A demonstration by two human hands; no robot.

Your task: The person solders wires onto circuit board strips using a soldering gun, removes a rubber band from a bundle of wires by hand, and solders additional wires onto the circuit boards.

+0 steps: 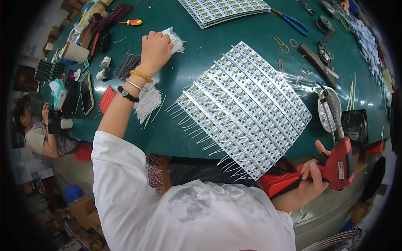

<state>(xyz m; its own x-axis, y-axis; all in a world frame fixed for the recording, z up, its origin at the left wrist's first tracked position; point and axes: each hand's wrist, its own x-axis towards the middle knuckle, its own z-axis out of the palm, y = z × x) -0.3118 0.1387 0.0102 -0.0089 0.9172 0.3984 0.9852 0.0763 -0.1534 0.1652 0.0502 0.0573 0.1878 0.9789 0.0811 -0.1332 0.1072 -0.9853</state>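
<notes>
My left hand [155, 50], fingers curled, is at a bundle of short white wires [175, 40] on the green table; its fingertips are partly hidden. Wrapped round the handle of a red soldering gun [341, 163] is my right hand [312, 182], low at the right by the table edge. The gun's metal tip points up, over a small round dish [329, 109]. Between my hands lies a panel of silver circuit boards [251, 104] set in rows, tilted on the table. Many thin white wires stick out along its left and lower-left side.
Cut wires lie near my left forearm: white [148, 102], grey [127, 65] and red [108, 99]. A phone [87, 94] and screwdriver [133, 22] are at the left. More boards [226, 10], blue-handled pliers [295, 25] and a black fan [355, 126] lie farther back and right. Another person [46, 136] sits at the far left.
</notes>
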